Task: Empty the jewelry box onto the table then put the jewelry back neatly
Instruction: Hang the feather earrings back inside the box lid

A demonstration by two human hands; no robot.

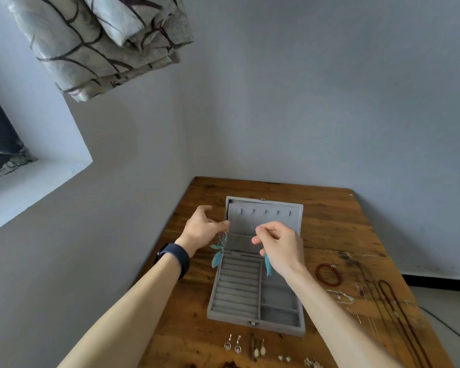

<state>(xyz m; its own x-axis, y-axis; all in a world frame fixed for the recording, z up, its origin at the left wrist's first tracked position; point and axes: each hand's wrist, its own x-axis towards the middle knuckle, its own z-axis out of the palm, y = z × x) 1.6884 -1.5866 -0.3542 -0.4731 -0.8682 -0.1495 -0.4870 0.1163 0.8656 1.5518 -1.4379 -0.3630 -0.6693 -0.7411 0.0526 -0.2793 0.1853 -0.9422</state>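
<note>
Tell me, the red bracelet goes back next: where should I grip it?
Pinch the red bracelet by its band from above, one fingertip inside the loop, thumb outside: it lies flat on the table. It sits right of the jewelry box, nearer the right hand.

Soft daylight from window recess (pixel 37 179) at left; table (pixel 335 211) evenly lit, shadows faint; wide-angle bending at frame edges; lower edge slightly blurred.

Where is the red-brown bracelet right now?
In the head view, the bracelet lies on the wooden table, right of the open grey jewelry box.
</note>
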